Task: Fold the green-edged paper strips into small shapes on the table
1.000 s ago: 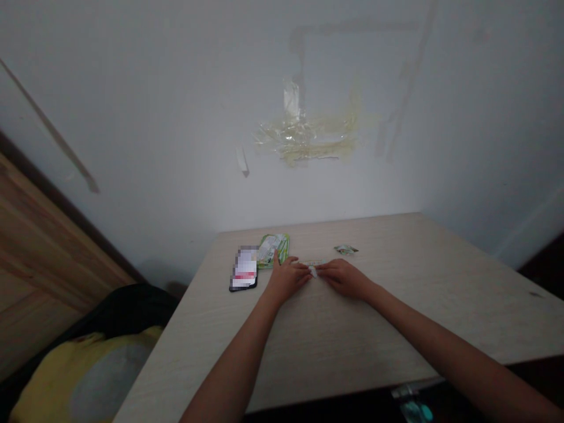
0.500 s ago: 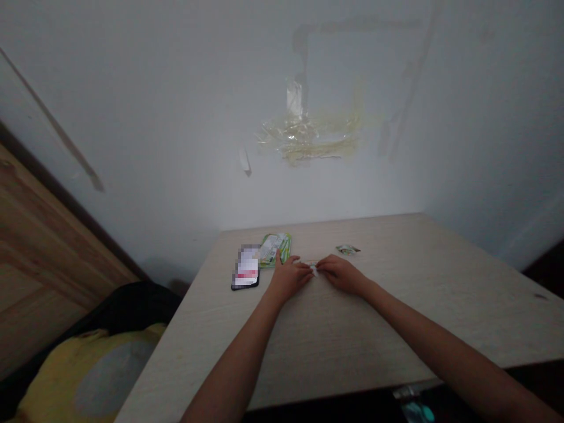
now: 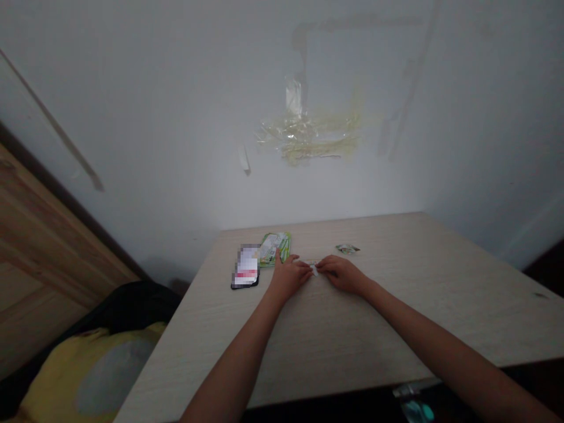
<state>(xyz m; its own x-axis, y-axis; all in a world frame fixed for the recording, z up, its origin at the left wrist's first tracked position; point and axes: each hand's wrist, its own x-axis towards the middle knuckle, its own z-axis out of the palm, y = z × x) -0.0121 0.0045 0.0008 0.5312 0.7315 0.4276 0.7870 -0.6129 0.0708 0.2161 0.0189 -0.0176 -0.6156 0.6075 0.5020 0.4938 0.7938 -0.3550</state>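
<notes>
While a scrap [image 3: 314, 271] is pinched by L hand [image 3: 288, 279] & R hand [image 3: 343, 275], fingertips nearly shut, phone [image 3: 247, 270] is laid nr tabletop [image 3: 343, 341] L edge.

no readable text, packet print too small

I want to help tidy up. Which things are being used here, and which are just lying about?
Being used:
small whitish piece, at the fingertips of the left hand and right hand

Seemingly lying about:
phone
green packet
small wrapper
yellow soft thing
</notes>
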